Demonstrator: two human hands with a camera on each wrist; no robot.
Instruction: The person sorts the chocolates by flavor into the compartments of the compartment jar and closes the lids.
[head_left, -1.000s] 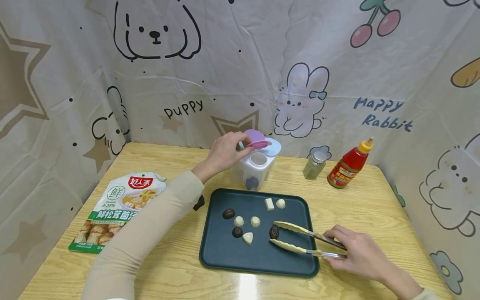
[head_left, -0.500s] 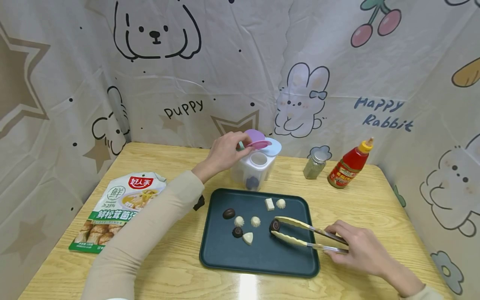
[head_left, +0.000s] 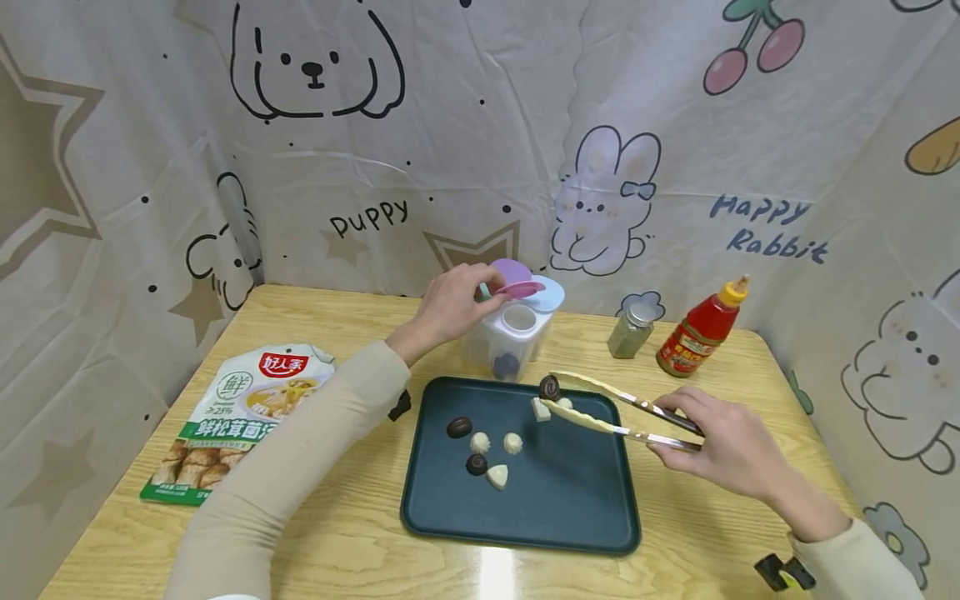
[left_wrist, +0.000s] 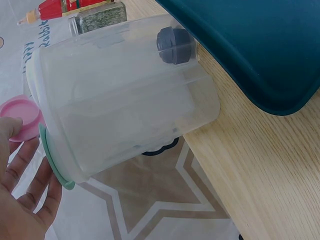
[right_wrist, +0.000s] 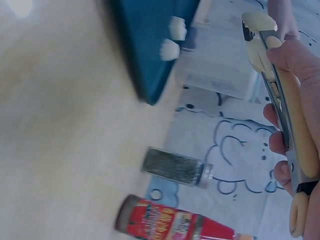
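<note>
The left hand pinches the pink lid up, presumably to bare the container at twelve o'clock; the right hand grips tongs, a dark chocolate (caught between both tips) above one o'clock of the tray.

- Tray: on table, centre.
- Container: directly behind tray, near its far edge.
- Item: inside container, at bottom, tray side.
- Lid: atop container, behind opening, in left hand.
- Five chocolates: on tray, left half.
- Two more chocolates: on tray, far right part, one partly hidden by tongs.
- Held chocolate: between tong tips, over tray's far side.
- Right hand: right of tray, around tong handles.
- Packet: left of tray, partly behind sleeve.
- Jar: right of container.
- Bottle: right of jar.
- Curtain: behind everything.
</note>
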